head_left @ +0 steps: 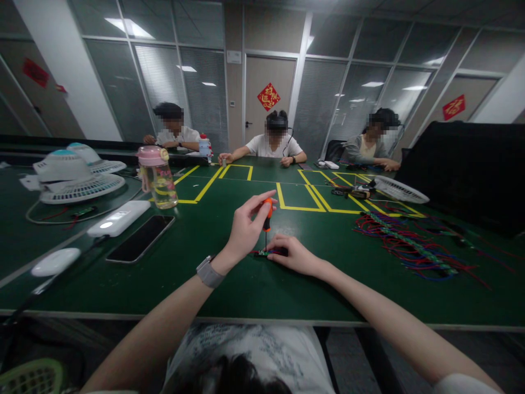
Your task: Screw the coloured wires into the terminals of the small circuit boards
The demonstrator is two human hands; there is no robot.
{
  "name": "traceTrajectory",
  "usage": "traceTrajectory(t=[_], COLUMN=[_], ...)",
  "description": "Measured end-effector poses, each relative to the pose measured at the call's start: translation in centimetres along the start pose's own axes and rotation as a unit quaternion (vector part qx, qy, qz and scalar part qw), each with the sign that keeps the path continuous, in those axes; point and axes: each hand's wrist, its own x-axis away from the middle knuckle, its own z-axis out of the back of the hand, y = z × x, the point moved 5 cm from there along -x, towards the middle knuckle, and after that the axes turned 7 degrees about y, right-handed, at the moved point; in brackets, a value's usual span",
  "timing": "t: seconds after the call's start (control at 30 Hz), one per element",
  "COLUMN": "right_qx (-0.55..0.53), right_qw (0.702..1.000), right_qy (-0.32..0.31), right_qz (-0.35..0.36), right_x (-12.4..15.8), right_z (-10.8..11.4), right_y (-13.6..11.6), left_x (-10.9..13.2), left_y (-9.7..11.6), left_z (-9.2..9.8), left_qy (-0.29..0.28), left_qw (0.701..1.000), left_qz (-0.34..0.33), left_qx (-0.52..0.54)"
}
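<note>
My left hand (246, 220), with a grey watch band at its wrist, is closed around the orange and black handle of a screwdriver (267, 223). The screwdriver stands upright, its thin shaft pointing down at a small green circuit board (261, 254). Whether the tip sits in a screw is too small to tell. Low on the table, my right hand (298, 256) pinches the board's right side with thumb and fingers. Red and dark wires run out from the board, partly hidden under the right hand.
On the left lie a phone (141, 239), a white power strip (118, 219), a pink-lidded bottle (159, 178) and white fans (80, 183). A row of wired circuit boards (414, 243) lies right, near a black screen (471, 175). Several people sit across the green table (184, 295).
</note>
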Motion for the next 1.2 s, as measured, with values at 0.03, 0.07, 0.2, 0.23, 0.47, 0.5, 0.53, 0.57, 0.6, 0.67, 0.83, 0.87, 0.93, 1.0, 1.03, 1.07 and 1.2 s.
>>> traceTrajectory(t=[0.03, 0.07, 0.2, 0.23, 0.47, 0.5, 0.53, 0.57, 0.6, 0.67, 0.83, 0.87, 0.93, 1.0, 1.03, 1.07, 1.2], right_qx=[0.0, 0.0, -0.001, 0.0, 0.012, 0.01, 0.008, 0.005, 0.003, 0.0, 0.004, 0.005, 0.007, 0.006, 0.004, 0.003, 0.003], right_qw=[1.0, 1.0, 1.0, 1.0, 1.0, 1.0, 1.0, 1.0, 1.0, 1.0, 1.0, 1.0, 1.0, 1.0, 1.0, 1.0, 1.0], right_qy=[0.001, 0.002, 0.001, 0.0, -0.004, -0.003, -0.002, -0.001, -0.001, -0.001, -0.004, -0.004, -0.003, -0.003, -0.003, -0.004, -0.005], right_qz=[-0.001, -0.001, 0.001, 0.001, 0.002, 0.002, 0.002, 0.003, 0.004, 0.008, 0.006, 0.006, 0.005, 0.005, 0.004, 0.004, 0.003], right_x=[0.01, 0.01, -0.01, -0.02, -0.01, -0.01, 0.0, 0.0, 0.0, 0.0, -0.01, -0.01, -0.02, -0.03, -0.03, -0.03, -0.02], right_z=[0.0, 0.0, -0.04, -0.04, -0.01, 0.0, -0.01, -0.01, -0.03, -0.06, -0.04, -0.02, 0.03, 0.06, 0.05, 0.04, 0.02], right_y=[0.02, 0.04, 0.07, 0.06, 0.09, 0.1, 0.11, 0.12, 0.12, 0.11, 0.08, 0.06, -0.01, -0.08, -0.1, -0.13, -0.13], left_x=[0.0, 0.0, -0.06, -0.07, 0.08, 0.07, 0.05, 0.04, 0.03, 0.03, 0.1, 0.09, 0.05, 0.01, 0.0, -0.01, 0.07], left_y=[0.05, 0.14, 0.33, 0.34, 0.24, 0.33, 0.41, 0.48, 0.53, 0.54, 0.23, 0.21, 0.21, 0.26, 0.31, 0.35, 0.17], left_z=[0.08, 0.19, 0.27, 0.14, -0.17, -0.04, 0.05, 0.07, 0.03, -0.19, -0.34, -0.23, 0.04, 0.23, 0.24, 0.19, -0.28], left_qy=[0.008, 0.018, 0.021, 0.007, -0.008, 0.004, 0.011, 0.011, 0.006, -0.016, -0.021, -0.011, 0.012, 0.028, 0.028, 0.023, -0.016], left_qw=[1.0, 0.999, 0.997, 0.998, 1.0, 0.999, 0.998, 0.997, 0.997, 0.999, 1.0, 1.0, 0.998, 0.996, 0.996, 0.997, 1.0], left_qz=[-0.01, -0.023, -0.046, -0.04, -0.019, -0.031, -0.041, -0.046, -0.047, -0.037, -0.007, -0.013, -0.026, -0.035, -0.038, -0.037, 0.005], left_qx=[-0.016, -0.036, -0.065, -0.051, -0.02, -0.038, -0.051, -0.058, -0.057, -0.037, -0.008, -0.021, -0.055, -0.078, -0.079, -0.07, 0.008])
